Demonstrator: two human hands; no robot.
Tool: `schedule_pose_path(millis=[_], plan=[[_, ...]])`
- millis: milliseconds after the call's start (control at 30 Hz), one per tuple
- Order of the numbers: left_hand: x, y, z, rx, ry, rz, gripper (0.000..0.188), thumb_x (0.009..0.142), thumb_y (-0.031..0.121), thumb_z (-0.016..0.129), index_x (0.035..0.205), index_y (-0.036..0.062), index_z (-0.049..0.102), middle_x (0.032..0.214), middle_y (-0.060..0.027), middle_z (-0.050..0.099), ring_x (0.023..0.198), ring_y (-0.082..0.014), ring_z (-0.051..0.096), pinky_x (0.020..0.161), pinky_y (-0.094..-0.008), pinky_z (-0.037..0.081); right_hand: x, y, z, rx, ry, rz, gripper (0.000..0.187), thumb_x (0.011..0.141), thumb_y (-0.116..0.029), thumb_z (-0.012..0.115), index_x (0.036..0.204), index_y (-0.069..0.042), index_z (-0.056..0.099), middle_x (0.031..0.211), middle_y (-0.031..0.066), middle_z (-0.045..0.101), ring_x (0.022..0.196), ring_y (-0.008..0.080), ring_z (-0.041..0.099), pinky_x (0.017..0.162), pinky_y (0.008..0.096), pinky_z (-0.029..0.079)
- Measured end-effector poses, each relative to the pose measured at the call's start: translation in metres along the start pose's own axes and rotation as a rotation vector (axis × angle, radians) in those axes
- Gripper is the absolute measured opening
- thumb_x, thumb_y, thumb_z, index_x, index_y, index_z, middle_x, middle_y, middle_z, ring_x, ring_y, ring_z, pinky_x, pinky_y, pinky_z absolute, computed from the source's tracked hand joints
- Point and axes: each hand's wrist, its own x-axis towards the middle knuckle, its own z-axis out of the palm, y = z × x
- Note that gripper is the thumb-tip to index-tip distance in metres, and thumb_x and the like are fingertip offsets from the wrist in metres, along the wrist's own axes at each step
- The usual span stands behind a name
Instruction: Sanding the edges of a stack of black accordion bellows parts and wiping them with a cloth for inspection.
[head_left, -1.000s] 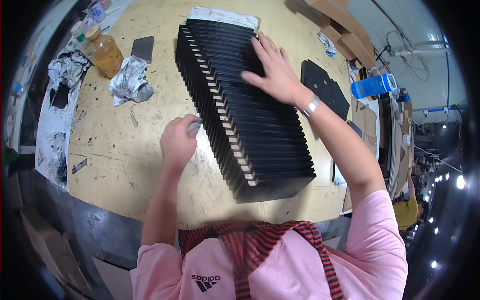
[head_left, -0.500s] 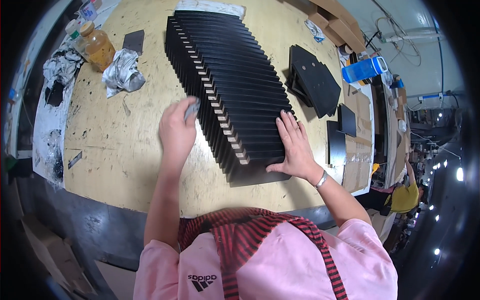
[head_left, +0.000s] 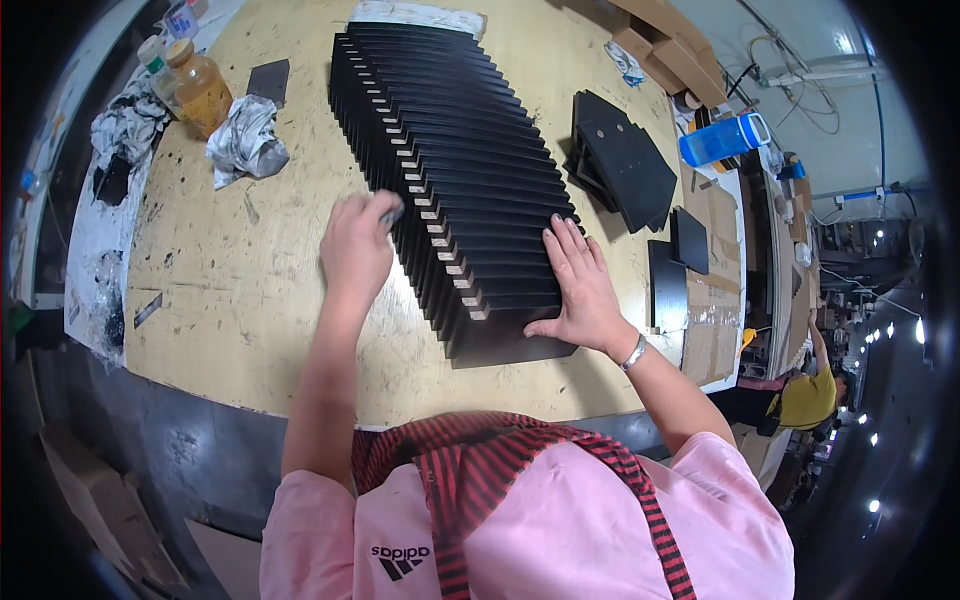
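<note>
Black panel stack (head_left: 470, 170) lies lengthwise on the worktable (head_left: 230, 300), pale edges showing along its left side. Right hand (head_left: 582, 298): open and spread, resting at the stack's near right corner. Left hand (head_left: 357, 248): closed around a small grey piece (head_left: 396, 212) at the stack's left side; contact cannot be determined. Right of the stack: loose dark panels (head_left: 635, 165). Left of it: crumpled wad (head_left: 240, 143), amber bottle (head_left: 203, 95).

We rested our right hand (head_left: 583, 292) on the near right edge of a row of black slats (head_left: 460, 160) on the table (head_left: 240, 320); our left hand (head_left: 357, 245) gripped a small grey piece (head_left: 394, 213) beside the row. Black plates (head_left: 632, 170) lay to our right, an amber bottle (head_left: 204, 97) stood to our left.
</note>
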Motion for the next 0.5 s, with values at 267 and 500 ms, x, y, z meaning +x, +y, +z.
schedule_pose_path(millis=[267, 500], plan=[[-0.029, 0.014, -0.004, -0.153, 0.056, -0.070, 0.029, 0.082, 0.001, 0.068, 0.108, 0.0157, 0.070, 0.096, -0.0055, 0.064, 0.093, -0.0292, 0.061, 0.080, -0.0403, 0.051, 0.001, -0.004, -0.002, -0.014, 0.007, 0.001, 0.132, 0.055, -0.058, 0.088, 0.157, -0.003, 0.023, 0.163, 0.0209, 0.023, 0.150, 0.0399, 0.023, 0.119, 0.0553, 0.023], [-0.041, 0.013, 0.000, -0.105, 0.003, -0.077, 0.032, 0.082, 0.000, 0.067, 0.109, 0.0158, 0.068, 0.095, -0.0073, 0.063, 0.092, -0.0305, 0.060, 0.082, -0.0416, 0.050, -0.003, -0.002, 0.003, -0.049, 0.045, 0.014, 0.131, 0.057, -0.066, 0.082, 0.157, -0.003, 0.025, 0.163, 0.0207, 0.025, 0.150, 0.0387, 0.025, 0.118, 0.0546, 0.023]])
